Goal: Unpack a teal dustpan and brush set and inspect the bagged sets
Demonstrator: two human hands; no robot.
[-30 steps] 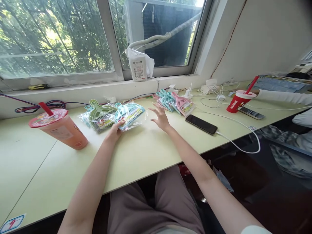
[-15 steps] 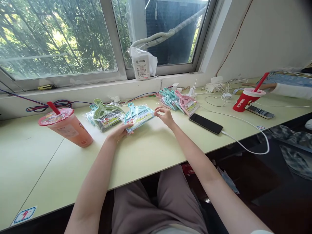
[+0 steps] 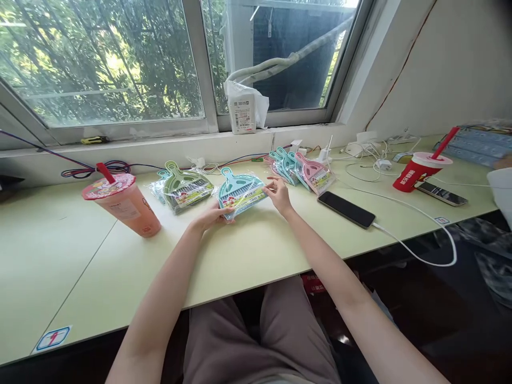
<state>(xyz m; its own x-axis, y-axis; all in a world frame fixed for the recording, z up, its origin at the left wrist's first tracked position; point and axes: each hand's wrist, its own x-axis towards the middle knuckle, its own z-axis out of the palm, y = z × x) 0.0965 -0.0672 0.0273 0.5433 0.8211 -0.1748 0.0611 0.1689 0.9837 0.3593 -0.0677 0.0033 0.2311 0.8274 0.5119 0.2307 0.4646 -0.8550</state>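
Observation:
A blue mini dustpan and brush set (image 3: 240, 190) in clear plastic wrap is held tilted just above the table. My left hand (image 3: 213, 215) grips its lower left corner, thumb on top and fingers underneath. At the right edge, my right hand (image 3: 279, 194) pinches the wrap between thumb and fingertips. Just left of it lies a green dustpan set (image 3: 188, 186), partly over a blue one (image 3: 160, 184). Behind my right hand, several wrapped sets overlap, among them a pink dustpan set (image 3: 314, 172) and a teal one (image 3: 286, 160).
A pink drink cup (image 3: 130, 208) with a straw stands left. A black phone (image 3: 346, 209) on a white cable lies right. Beyond are a red cup (image 3: 416, 172), another phone (image 3: 442, 193), tangled cables (image 3: 376, 157) and a person's sleeve (image 3: 502, 186). A box (image 3: 242, 114) sits on the windowsill.
The view has shifted, so the whole scene sits further right. Both hands keep hold of the blue dustpan set. At far right, the other person's arm has drawn back from the table.

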